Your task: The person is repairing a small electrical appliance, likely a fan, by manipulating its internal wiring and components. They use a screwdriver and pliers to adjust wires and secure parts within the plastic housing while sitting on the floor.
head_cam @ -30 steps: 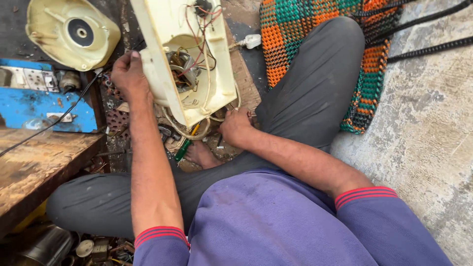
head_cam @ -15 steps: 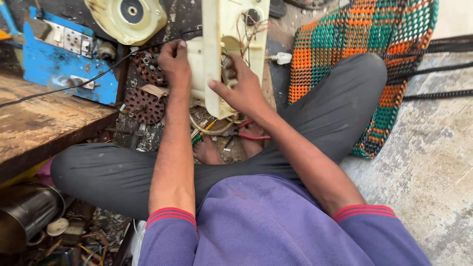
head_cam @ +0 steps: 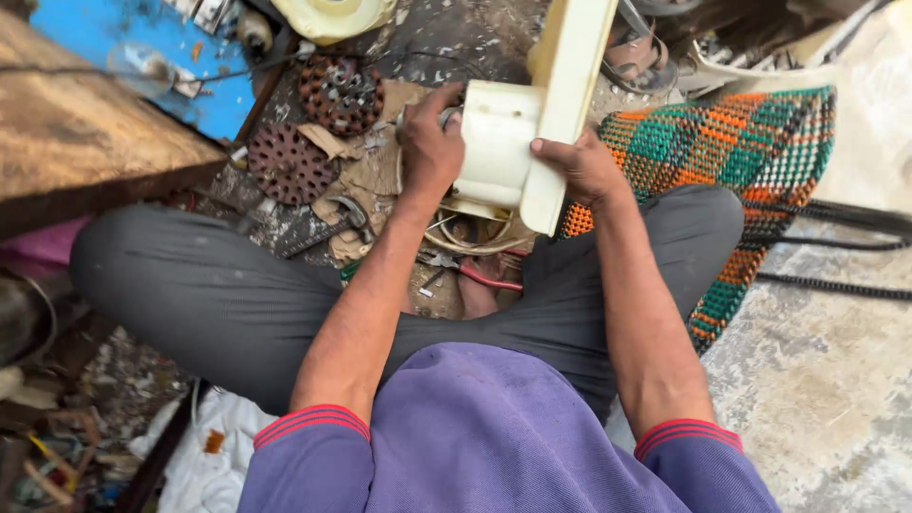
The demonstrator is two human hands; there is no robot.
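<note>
A cream plastic appliance housing (head_cam: 532, 114) stands on edge in front of me, above my crossed legs. My left hand (head_cam: 429, 142) grips its left side near a rounded block. Wrapped around its lower right edge is my right hand (head_cam: 579, 166), thumb on the front face. Loose wires (head_cam: 465, 233) hang below the housing. Red-handled pliers (head_cam: 480, 275) lie on the ground between my legs.
Two rusty perforated discs (head_cam: 313, 128) and torn cardboard lie to the left. A blue metal box (head_cam: 142, 66) and a wooden bench (head_cam: 76, 142) sit at far left. A cream round cover (head_cam: 328, 14) is at the top. A woven orange-green mat (head_cam: 750, 161) and black cables (head_cam: 836, 218) lie right.
The housing has been turned from open side facing me, wiring showing, to its edge and closed side. My right hand shifted from the inside to its lower right edge. The view swung right.
</note>
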